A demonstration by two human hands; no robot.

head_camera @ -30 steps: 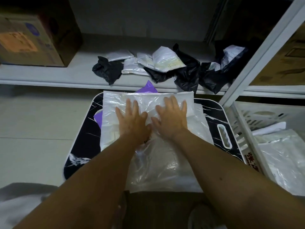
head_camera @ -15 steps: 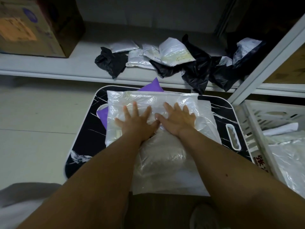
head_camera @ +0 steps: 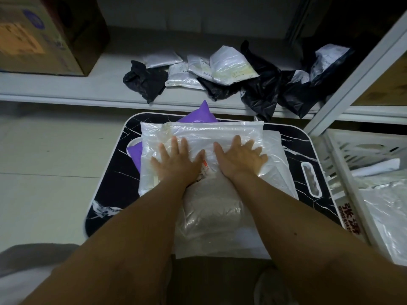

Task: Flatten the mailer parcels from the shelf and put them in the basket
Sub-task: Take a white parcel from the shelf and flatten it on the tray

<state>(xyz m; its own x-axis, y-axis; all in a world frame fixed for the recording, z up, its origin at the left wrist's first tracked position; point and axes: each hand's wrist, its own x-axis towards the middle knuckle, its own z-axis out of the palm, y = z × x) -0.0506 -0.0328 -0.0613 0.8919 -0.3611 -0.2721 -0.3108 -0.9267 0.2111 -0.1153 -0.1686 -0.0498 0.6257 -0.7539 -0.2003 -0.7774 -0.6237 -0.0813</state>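
Head view, left hand point(head_camera: 176, 164) and right hand point(head_camera: 239, 158) both flat with spread fingers, pressing white mailer parcel point(head_camera: 202, 137) on black table point(head_camera: 110, 186), holding nothing

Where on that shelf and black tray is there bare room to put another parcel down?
The shelf is bare between the cardboard box and the crumpled black mailer. From there rightward, mailers crowd it. On the black tray, only the strip left of the white parcel is free.
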